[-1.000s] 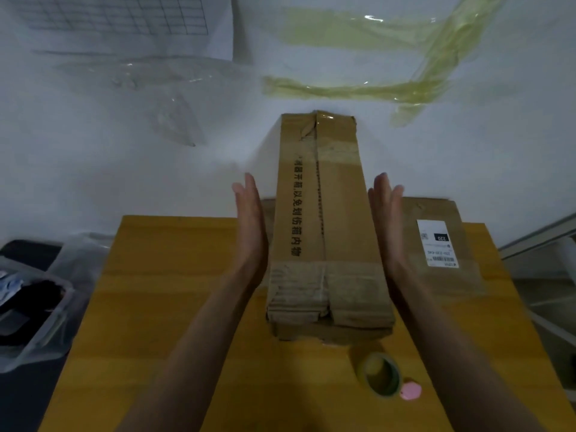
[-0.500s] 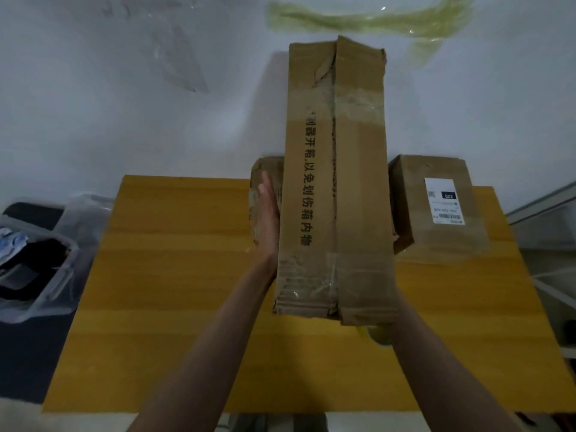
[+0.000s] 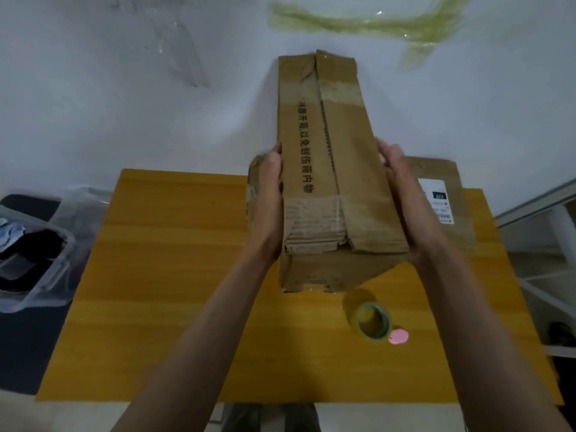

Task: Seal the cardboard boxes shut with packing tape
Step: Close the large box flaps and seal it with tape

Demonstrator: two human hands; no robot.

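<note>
A long brown cardboard box (image 3: pixel 330 169) with black print along its top stands on the yellow table (image 3: pixel 174 275), its top seam running away from me. My left hand (image 3: pixel 268 207) grips its left side with the fingertips over the top edge. My right hand (image 3: pixel 405 194) grips its right side the same way. A roll of yellowish packing tape (image 3: pixel 372 321) lies on the table just in front of the box, with a small pink object (image 3: pixel 399 336) beside it. A second box (image 3: pixel 445 198) with a white label lies behind my right hand. Another box (image 3: pixel 254 188) peeks out behind my left hand.
A clear plastic bin (image 3: pixel 34 257) with dark contents sits off the table's left edge. Strips of yellowish tape (image 3: pixel 367 24) and clear film (image 3: pixel 184 54) stick to the white wall behind. A white shelf frame (image 3: pixel 548 244) stands at the right.
The long box was lifted and tilted up half a second ago; now it sits lower on the table. Both hands went from flat at its sides to gripping it.
</note>
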